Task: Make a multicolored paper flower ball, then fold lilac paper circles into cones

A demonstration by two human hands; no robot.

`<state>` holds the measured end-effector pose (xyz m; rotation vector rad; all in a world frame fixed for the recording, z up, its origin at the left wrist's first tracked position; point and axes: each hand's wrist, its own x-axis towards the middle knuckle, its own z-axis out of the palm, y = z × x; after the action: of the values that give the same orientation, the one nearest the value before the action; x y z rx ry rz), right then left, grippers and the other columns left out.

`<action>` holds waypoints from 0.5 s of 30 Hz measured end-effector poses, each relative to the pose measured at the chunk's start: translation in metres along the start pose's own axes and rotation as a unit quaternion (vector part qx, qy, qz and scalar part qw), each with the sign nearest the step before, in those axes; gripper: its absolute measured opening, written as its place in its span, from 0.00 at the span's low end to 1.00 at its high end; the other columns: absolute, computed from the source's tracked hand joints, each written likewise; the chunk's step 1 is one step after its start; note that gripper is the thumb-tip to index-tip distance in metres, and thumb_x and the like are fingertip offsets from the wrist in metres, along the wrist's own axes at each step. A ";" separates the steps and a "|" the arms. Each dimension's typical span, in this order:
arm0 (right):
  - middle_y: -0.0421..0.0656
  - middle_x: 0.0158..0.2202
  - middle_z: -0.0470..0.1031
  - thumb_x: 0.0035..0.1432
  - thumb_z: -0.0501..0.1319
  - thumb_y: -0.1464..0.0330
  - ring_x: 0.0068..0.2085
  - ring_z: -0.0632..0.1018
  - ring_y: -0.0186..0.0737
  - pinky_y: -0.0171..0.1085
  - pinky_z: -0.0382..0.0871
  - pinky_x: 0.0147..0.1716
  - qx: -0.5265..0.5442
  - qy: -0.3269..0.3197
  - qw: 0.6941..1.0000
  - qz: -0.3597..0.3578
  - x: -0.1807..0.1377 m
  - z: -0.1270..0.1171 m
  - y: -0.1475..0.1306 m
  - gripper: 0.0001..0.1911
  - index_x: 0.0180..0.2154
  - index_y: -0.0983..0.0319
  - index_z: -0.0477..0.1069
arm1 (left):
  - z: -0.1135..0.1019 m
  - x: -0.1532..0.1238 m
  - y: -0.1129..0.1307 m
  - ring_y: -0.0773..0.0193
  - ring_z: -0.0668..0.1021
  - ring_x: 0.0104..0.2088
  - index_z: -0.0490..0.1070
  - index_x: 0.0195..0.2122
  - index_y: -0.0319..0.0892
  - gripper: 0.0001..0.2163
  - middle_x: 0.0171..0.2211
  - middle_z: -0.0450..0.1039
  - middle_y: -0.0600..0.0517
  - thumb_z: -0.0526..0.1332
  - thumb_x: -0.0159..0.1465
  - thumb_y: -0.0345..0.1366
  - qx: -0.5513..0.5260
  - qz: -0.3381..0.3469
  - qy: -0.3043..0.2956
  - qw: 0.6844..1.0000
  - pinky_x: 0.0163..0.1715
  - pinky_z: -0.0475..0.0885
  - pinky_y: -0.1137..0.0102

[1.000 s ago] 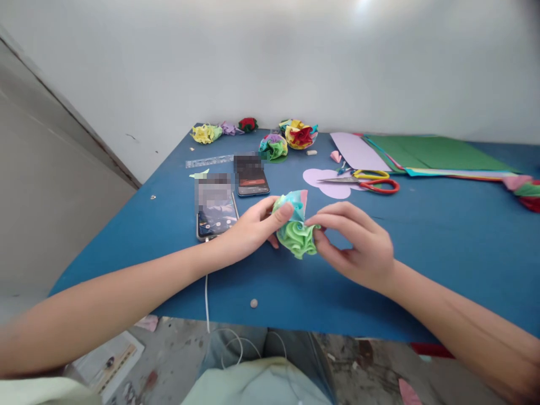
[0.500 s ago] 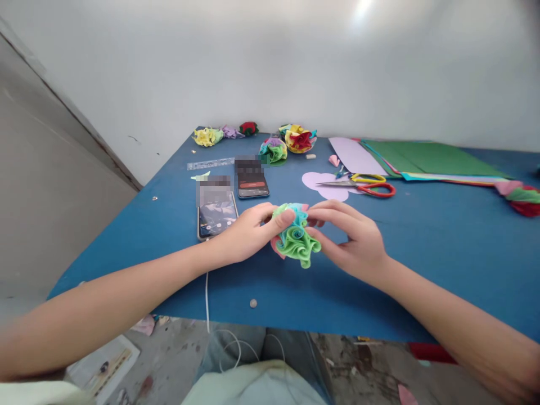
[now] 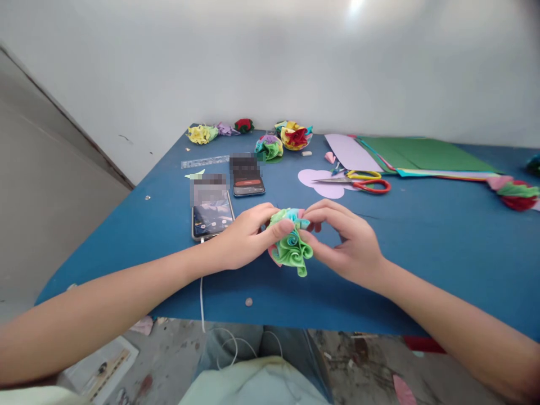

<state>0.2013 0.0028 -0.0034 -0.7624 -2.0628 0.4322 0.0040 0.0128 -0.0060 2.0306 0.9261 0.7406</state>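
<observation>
Fingers narrowed above the near middle of the blue table [image 3: 422,236], the left hand [image 3: 248,236] grips the ruffled flower [image 3: 289,254] from the left; the right hand [image 3: 348,244] pinches its right edge. Squeezing too tightly could crush the folds; tugging could unroll the drooping green curl [image 3: 301,271].

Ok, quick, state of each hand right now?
Left hand: closed, holding the ruffled green-and-blue flower.
Right hand: partly curled at the flower's right edge; whether it grips can't be told.
</observation>
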 end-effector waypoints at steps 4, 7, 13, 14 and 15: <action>0.41 0.30 0.72 0.55 0.60 0.65 0.29 0.73 0.32 0.32 0.70 0.28 0.122 0.024 0.985 0.117 0.004 -0.003 0.005 0.06 0.33 0.61 0.68 | 0.003 0.002 -0.003 0.66 0.70 0.26 0.68 0.39 0.40 0.32 0.27 0.68 0.49 0.36 0.60 0.60 -0.224 -0.089 -0.032 0.970 0.23 0.63 0.74; 0.39 0.25 0.73 0.51 0.64 0.61 0.25 0.74 0.31 0.29 0.70 0.23 0.206 0.062 0.964 0.158 0.008 -0.004 0.014 0.11 0.32 0.62 0.69 | 0.002 0.004 -0.001 0.65 0.73 0.30 0.65 0.46 0.42 0.28 0.34 0.71 0.47 0.43 0.60 0.59 -0.372 -0.113 -0.039 0.921 0.27 0.68 0.73; 0.38 0.26 0.71 0.53 0.63 0.63 0.25 0.72 0.28 0.29 0.70 0.24 0.191 0.059 0.969 0.144 0.007 0.001 0.022 0.10 0.35 0.62 0.68 | -0.002 0.003 0.005 0.64 0.76 0.34 0.57 0.53 0.48 0.20 0.39 0.69 0.48 0.57 0.61 0.45 -0.492 -0.132 -0.059 0.858 0.32 0.73 0.70; 0.39 0.28 0.71 0.54 0.62 0.64 0.26 0.73 0.29 0.29 0.71 0.26 0.176 0.066 0.973 0.130 0.006 0.002 0.022 0.10 0.36 0.62 0.68 | -0.002 0.003 0.005 0.65 0.76 0.33 0.55 0.54 0.51 0.21 0.38 0.69 0.49 0.57 0.61 0.44 -0.500 -0.134 -0.051 0.854 0.30 0.74 0.71; 0.40 0.31 0.71 0.55 0.61 0.65 0.29 0.74 0.30 0.30 0.71 0.28 0.157 0.076 0.978 0.112 0.006 0.004 0.022 0.10 0.38 0.61 0.67 | -0.002 0.003 0.005 0.66 0.76 0.32 0.53 0.55 0.54 0.22 0.38 0.69 0.50 0.58 0.61 0.43 -0.505 -0.134 -0.040 0.852 0.27 0.74 0.73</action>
<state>0.2034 0.0227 -0.0141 -0.8085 -1.7192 0.7816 0.0059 0.0135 -0.0010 0.9650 0.5476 0.7504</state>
